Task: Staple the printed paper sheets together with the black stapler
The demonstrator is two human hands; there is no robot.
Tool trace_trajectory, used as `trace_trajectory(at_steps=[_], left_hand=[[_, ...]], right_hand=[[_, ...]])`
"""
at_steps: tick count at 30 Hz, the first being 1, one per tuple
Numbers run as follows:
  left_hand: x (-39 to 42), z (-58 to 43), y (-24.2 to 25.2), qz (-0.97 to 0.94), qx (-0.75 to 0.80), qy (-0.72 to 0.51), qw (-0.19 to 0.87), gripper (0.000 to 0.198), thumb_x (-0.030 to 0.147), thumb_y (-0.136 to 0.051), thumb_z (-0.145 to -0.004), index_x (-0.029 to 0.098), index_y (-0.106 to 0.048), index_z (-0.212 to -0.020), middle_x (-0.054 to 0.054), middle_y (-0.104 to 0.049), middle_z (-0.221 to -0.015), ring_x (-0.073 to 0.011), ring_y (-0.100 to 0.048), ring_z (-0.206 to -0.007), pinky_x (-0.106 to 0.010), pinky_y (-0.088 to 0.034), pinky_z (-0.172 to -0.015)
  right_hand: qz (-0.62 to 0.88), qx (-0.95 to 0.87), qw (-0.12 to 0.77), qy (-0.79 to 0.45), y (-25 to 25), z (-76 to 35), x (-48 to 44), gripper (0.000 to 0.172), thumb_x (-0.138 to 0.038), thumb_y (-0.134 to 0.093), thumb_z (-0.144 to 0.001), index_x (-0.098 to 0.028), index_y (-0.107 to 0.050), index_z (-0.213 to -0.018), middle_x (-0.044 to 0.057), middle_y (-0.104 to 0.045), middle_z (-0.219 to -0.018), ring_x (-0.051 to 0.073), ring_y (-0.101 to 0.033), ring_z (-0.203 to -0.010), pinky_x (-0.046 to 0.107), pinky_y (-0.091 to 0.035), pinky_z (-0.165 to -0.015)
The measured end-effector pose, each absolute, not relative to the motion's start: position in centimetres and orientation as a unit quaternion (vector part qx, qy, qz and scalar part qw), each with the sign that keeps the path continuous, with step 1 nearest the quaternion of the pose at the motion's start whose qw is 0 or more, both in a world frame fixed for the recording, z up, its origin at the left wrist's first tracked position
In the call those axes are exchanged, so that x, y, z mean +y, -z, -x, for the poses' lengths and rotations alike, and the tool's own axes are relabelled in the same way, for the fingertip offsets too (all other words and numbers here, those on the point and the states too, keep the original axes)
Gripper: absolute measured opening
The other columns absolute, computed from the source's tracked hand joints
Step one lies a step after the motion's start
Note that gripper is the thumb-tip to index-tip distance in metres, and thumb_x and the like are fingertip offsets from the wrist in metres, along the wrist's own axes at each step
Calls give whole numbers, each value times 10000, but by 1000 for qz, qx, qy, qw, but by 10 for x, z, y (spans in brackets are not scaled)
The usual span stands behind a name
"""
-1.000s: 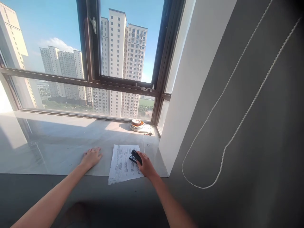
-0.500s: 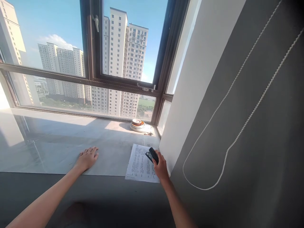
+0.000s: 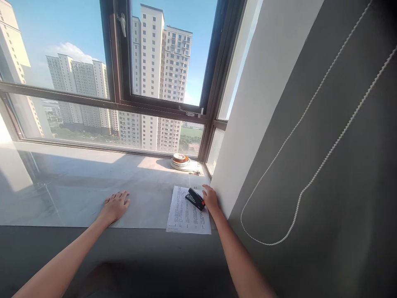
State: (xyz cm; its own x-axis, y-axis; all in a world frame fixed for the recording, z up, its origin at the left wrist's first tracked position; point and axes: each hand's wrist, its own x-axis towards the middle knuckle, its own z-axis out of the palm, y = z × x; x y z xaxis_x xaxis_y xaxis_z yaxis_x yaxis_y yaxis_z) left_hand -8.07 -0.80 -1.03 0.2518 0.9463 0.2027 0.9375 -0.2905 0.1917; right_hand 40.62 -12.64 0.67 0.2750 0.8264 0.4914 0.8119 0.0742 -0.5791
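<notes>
A black stapler (image 3: pixel 195 199) with a red-orange spot near its back end lies on a printed sheet of paper (image 3: pixel 186 221). My right hand (image 3: pixel 211 197) is just to the right of the stapler, fingers apart and no longer wrapped round it; whether a fingertip still touches it I cannot tell. The paper lies at the front edge of the windowsill (image 3: pixel 145 198), its lower edge sticking out a little past it. My left hand (image 3: pixel 115 206) rests palm down on the sill, fingers stretched out, with nothing in it.
A stack of round coils or plates (image 3: pixel 181 162) stands at the sill's back right corner by the window frame (image 3: pixel 161 108). A wall (image 3: pixel 245 136) closes off the right side. A beaded blind chain (image 3: pixel 297 215) hangs in front of it.
My right hand has let go of the stapler, which now lies on the paper, and has drawn slightly up and to the right. My left hand stays in place.
</notes>
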Motion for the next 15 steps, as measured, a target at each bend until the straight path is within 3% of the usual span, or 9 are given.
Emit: trace_trajectory(at_steps=[6,11,15], left_hand=[[-9,81,16,-793,592,-143,-1,562,445,-307,-984,214,-597,-1407,-167,-539,-1549,-371,-492,-1414,-577,-342,-1172],[-8,80,16,-792,595,-134,-2,552,443,-297,-992,209,-577,-1406,-175,-528,-1553,-382,-475,-1415,-589,-352,-1149],[-9,78,13,-792,595,-138,1,555,445,-292,-988,203,-572,-1402,-183,-532,-1541,-395,-484,-1400,-610,-371,-1120]], right_hand=[[634,-720,267,-93,-2,-400,-91,495,-218,-506,-975,-219,-608,-1459,89,-447,-1644,230,-396,-1537,433,-336,-1267],[630,-742,200,-108,7,-392,-91,565,-216,-525,-981,-189,-517,-1545,112,-416,-1659,239,-296,-1587,434,-241,-1306],[630,-742,206,-102,-1,-387,-94,565,-227,-562,-971,-217,-528,-1535,93,-443,-1645,245,-328,-1574,474,-265,-1298]])
